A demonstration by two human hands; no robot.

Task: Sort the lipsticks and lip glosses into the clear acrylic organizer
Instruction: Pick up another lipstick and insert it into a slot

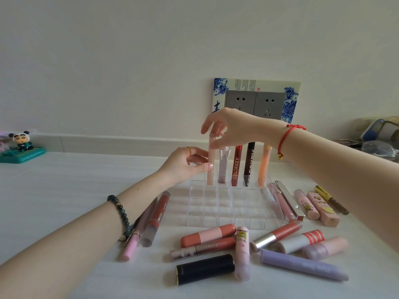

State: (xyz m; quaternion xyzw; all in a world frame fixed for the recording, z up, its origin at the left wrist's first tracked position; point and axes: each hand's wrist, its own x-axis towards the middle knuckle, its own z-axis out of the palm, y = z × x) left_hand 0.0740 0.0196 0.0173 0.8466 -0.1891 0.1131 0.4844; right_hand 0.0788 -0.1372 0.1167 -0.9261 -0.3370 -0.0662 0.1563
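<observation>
organizer: 1 | tubes standing in it: 5 | wall sockets: 2 | bracelets: 2 | figurine: 1

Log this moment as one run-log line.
pale pink tube: upright in organizer back row | left hand: pinches it low | right hand: pinches its top | four other tubes: upright alongside | loose lipsticks: lying around organizer

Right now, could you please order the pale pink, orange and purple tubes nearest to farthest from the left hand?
1. Pale pink tube: pinched by the left hand, back row.
2. Orange tube: back row, right end.
3. Purple tube: lying front right.
</observation>
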